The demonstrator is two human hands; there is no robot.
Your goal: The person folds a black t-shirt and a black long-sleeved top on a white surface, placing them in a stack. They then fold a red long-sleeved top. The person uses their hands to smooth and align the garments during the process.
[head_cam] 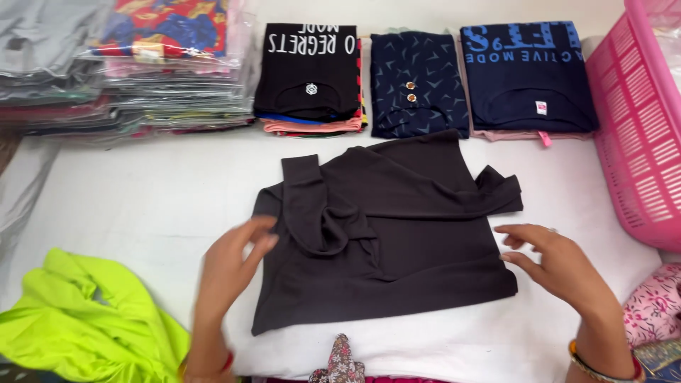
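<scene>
Reaching in from both sides, the left hand [230, 259] rests open fingers on the dark brown shirt [386, 230]'s left edge; the right hand [557, 262] hovers open, its grip empty, by the right edge. That shirt lies half-folded mid-desk [142, 191]. Folded shirt stacks [425, 81] line the far side; a pink basket [638, 135] stands right, contents unseen.

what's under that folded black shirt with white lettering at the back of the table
The black shirt tops a stack of folded garments; only their pink, blue and red edges show. Their fronts are covered, so the count cannot be told.
</scene>
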